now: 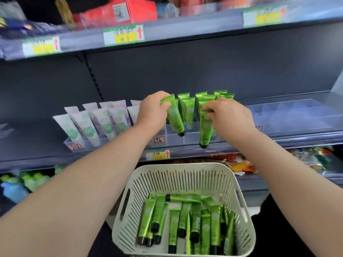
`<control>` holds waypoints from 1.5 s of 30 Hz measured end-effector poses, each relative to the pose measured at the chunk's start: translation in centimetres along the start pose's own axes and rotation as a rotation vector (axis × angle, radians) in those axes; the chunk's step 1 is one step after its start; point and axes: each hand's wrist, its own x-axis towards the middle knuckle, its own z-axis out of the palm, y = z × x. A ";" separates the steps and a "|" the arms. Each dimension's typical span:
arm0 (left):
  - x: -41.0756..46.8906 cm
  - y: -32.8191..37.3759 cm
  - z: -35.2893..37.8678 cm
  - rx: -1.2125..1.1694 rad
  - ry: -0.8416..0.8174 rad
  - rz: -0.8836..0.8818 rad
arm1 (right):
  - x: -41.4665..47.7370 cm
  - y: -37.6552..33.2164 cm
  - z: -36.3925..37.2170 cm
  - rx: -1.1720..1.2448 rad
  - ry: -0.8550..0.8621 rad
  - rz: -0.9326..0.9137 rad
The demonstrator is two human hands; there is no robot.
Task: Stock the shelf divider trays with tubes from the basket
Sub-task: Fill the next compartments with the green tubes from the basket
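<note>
Your left hand point(151, 110) and right hand point(230, 115) are bare, forearms point(89, 191) too — dark clothing point(278, 230) shows near you, lower right.

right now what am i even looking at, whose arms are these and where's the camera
There is no machine here: these are a person's two bare arms, seen from one camera worn on their head, looking forward and down. The left hand grips one green tube by its flat end, cap down, at the clear divider tray; the right hand pinches a second green tube the same way. Other green tubes already stand in the tray behind, and pale tubes stand to the left. Below, a slotted basket holds the loose green tubes still to be stocked.
</note>
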 end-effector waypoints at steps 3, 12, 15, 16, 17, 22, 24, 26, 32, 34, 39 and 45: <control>1.8 0.9 1.1 0.016 0.053 0.015 | 0.6 0.6 0.2 0.000 0.001 -0.002; 5.1 1.0 6.9 0.251 -0.137 0.100 | 1.0 3.2 2.0 0.043 -0.017 -0.055; 5.9 0.4 8.3 0.263 -0.186 0.072 | 1.3 3.9 2.3 0.064 -0.036 -0.052; 6.1 0.1 8.6 0.262 -0.194 0.063 | 1.4 4.0 2.4 0.070 -0.042 -0.048; 6.2 -0.1 8.9 0.271 -0.200 0.061 | 1.6 4.1 2.4 0.075 -0.045 -0.045; 6.1 0.0 8.9 0.318 -0.176 0.085 | 2.2 3.8 2.3 0.094 -0.049 -0.049; 6.0 0.3 8.2 0.324 -0.148 0.110 | 2.4 3.3 2.0 0.091 -0.048 -0.060; 5.7 0.5 7.2 0.322 -0.115 0.131 | 2.9 2.8 1.7 0.083 -0.036 -0.072; 3.8 0.5 4.4 0.383 -0.118 0.207 | 4.9 0.7 1.1 0.031 0.101 -0.066; 3.1 0.2 3.5 0.393 -0.159 0.215 | 5.5 -0.2 1.6 0.003 0.117 -0.069; 1.5 -1.0 2.3 0.495 -0.292 0.248 | 6.5 -1.3 3.6 -0.092 0.013 -0.084; 0.7 -2.5 2.1 0.426 -0.272 0.252 | 6.9 -1.2 5.0 -0.172 -0.118 -0.070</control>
